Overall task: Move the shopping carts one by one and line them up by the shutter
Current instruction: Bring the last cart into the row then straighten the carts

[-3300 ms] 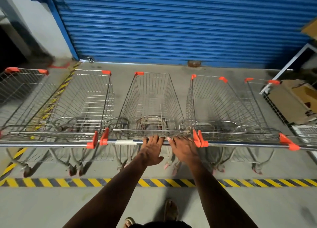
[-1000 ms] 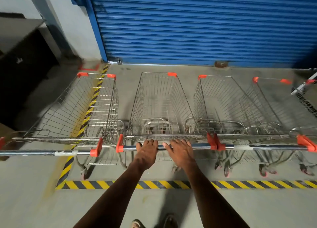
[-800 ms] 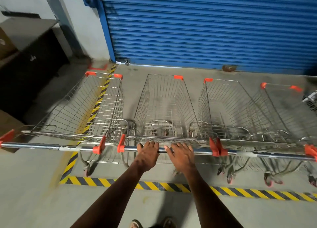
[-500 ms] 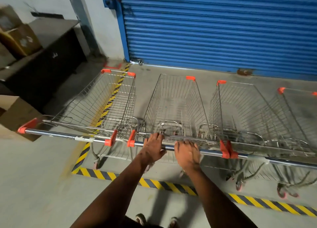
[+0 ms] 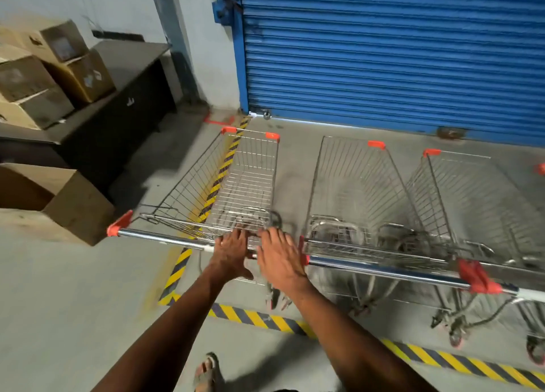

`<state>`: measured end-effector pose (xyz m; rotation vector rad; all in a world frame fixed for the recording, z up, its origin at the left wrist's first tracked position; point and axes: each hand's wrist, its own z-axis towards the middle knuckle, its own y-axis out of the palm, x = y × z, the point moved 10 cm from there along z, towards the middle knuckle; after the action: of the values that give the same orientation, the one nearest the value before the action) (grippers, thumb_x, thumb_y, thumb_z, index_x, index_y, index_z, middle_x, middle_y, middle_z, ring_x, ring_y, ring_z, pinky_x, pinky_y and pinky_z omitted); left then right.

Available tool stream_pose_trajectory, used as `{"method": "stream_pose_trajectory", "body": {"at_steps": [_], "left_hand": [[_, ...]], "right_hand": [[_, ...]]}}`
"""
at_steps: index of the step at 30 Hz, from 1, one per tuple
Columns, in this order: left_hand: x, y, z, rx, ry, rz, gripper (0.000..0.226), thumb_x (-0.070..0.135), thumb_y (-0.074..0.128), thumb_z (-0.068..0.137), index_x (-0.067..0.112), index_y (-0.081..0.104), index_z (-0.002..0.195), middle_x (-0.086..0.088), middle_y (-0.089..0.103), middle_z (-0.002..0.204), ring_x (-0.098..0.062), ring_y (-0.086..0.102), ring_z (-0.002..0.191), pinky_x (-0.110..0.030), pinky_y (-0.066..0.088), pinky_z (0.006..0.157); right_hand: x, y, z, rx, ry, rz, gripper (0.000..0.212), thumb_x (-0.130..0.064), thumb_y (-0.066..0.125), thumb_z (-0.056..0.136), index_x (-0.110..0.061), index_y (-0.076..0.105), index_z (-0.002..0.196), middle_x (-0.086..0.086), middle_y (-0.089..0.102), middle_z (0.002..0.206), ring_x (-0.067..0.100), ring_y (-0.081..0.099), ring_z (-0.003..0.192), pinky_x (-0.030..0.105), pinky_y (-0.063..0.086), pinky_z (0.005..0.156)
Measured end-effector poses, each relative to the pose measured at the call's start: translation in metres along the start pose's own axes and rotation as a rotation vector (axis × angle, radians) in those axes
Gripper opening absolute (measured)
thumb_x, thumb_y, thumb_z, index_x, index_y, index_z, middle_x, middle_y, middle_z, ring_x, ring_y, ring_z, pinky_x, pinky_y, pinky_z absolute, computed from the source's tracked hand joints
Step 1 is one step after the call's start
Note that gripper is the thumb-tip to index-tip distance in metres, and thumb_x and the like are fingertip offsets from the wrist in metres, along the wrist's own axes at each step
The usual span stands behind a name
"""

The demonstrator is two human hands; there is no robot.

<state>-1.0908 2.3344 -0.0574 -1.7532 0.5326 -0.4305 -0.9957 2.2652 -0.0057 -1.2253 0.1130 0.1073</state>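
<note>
Since half a second ago your hands have slid from the middle cart [image 5: 359,191] to the leftmost cart [image 5: 236,179] by the blue shutter [image 5: 383,52]. Your left hand [image 5: 231,254] and right hand [image 5: 278,259] rest spread on its handle [image 5: 165,238] (motion-blurred; whether fingers curl under, I cannot tell).

Dim indoor light, flat and cool, falls from above, leaving soft shadows on the concrete floor [image 5: 73,303] under the carts [image 5: 362,203]. A pale sheen lies along the foot of the shutter [image 5: 383,52]. Motion blur smears both hands and the nearest wire mesh; straight lines bow toward the edges
</note>
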Motion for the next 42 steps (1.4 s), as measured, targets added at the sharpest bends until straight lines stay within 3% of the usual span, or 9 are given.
{"method": "stream_pose_trajectory", "body": {"at_steps": [2, 5, 8, 12, 15, 19, 31, 39, 42], "left_hand": [[-0.043, 0.009, -0.001, -0.013, 0.055, 0.015, 0.085, 0.068, 0.082, 0.059, 0.029, 0.050, 0.128, 0.005, 0.056, 0.129, -0.021, 0.051, 0.125, -0.044, 0.030, 0.102], [-0.097, 0.008, 0.002, -0.003, 0.123, 0.048, 0.063, 0.069, 0.071, 0.071, 0.030, 0.055, 0.118, 0.009, 0.066, 0.118, -0.019, 0.060, 0.117, -0.043, 0.033, 0.101], [-0.138, 0.004, 0.010, 0.011, 0.141, 0.046, 0.045, 0.067, 0.058, 0.082, 0.028, 0.062, 0.104, 0.005, 0.072, 0.107, -0.020, 0.066, 0.109, -0.044, 0.039, 0.100], [-0.155, 0.005, 0.017, 0.033, 0.152, 0.156, 0.055, 0.070, 0.046, 0.085, 0.022, 0.070, 0.101, -0.003, 0.074, 0.099, -0.026, 0.071, 0.095, -0.036, 0.053, 0.081], [-0.143, 0.007, 0.021, 0.052, 0.241, 0.176, 0.067, 0.074, 0.036, 0.083, 0.019, 0.072, 0.093, -0.005, 0.075, 0.090, -0.027, 0.072, 0.087, -0.035, 0.054, 0.076], [-0.135, 0.006, 0.031, 0.042, 0.304, 0.167, 0.059, 0.069, 0.039, 0.087, 0.019, 0.070, 0.095, -0.005, 0.075, 0.095, -0.026, 0.071, 0.089, -0.035, 0.053, 0.076], [-0.121, -0.006, 0.037, 0.073, 0.316, 0.133, 0.046, 0.059, 0.045, 0.087, 0.022, 0.070, 0.099, -0.003, 0.074, 0.095, -0.025, 0.071, 0.089, -0.035, 0.054, 0.077], [-0.108, -0.006, 0.039, 0.070, 0.290, 0.121, 0.046, 0.060, 0.046, 0.089, 0.022, 0.069, 0.102, -0.001, 0.074, 0.097, -0.025, 0.071, 0.091, -0.035, 0.053, 0.077], [-0.105, -0.006, 0.037, 0.072, 0.313, 0.123, 0.046, 0.059, 0.045, 0.089, 0.022, 0.069, 0.102, -0.002, 0.074, 0.096, -0.025, 0.071, 0.089, -0.034, 0.054, 0.077]], "right_hand": [[-0.036, 0.020, 0.013, -0.015, 0.024, 0.030, 0.031, -0.039, 0.046, 0.103, -0.021, 0.053, 0.127, 0.002, 0.057, 0.119, 0.023, 0.055, 0.111, 0.038, 0.042, 0.101], [-0.074, 0.046, 0.030, -0.030, 0.113, 0.018, 0.039, -0.048, 0.041, 0.106, -0.021, 0.056, 0.129, 0.002, 0.063, 0.114, 0.024, 0.060, 0.107, 0.041, 0.045, 0.098], [-0.098, 0.060, 0.047, -0.041, 0.172, -0.049, 0.044, -0.057, 0.038, 0.106, -0.022, 0.061, 0.121, 0.004, 0.072, 0.099, 0.028, 0.068, 0.091, 0.044, 0.050, 0.087], [-0.102, 0.062, 0.052, -0.031, 0.262, -0.132, 0.058, -0.068, 0.035, 0.104, -0.024, 0.069, 0.087, 0.004, 0.072, 0.072, 0.029, 0.070, 0.064, 0.039, 0.050, 0.071], [-0.095, 0.063, 0.051, -0.024, 0.326, -0.174, 0.061, -0.069, 0.040, 0.103, -0.021, 0.067, 0.076, 0.004, 0.069, 0.066, 0.027, 0.068, 0.061, 0.038, 0.050, 0.070], [-0.080, 0.072, 0.052, -0.052, 0.417, -0.202, 0.062, -0.066, 0.045, 0.102, -0.019, 0.064, 0.065, 0.004, 0.065, 0.060, 0.028, 0.065, 0.056, 0.035, 0.048, 0.064], [-0.061, 0.078, 0.057, -0.190, 0.469, -0.265, 0.070, -0.070, 0.036, 0.101, -0.020, 0.068, 0.064, 0.001, 0.065, 0.056, 0.022, 0.064, 0.053, 0.031, 0.048, 0.063], [-0.049, 0.077, 0.058, -0.260, 0.436, -0.198, 0.078, -0.074, 0.017, 0.101, -0.021, 0.073, 0.085, 0.002, 0.072, 0.074, 0.024, 0.069, 0.071, 0.037, 0.049, 0.078], [-0.050, 0.075, 0.056, -0.245, 0.423, -0.204, 0.076, -0.073, 0.020, 0.102, -0.021, 0.072, 0.080, 0.003, 0.071, 0.071, 0.025, 0.068, 0.068, 0.038, 0.050, 0.077]]}}
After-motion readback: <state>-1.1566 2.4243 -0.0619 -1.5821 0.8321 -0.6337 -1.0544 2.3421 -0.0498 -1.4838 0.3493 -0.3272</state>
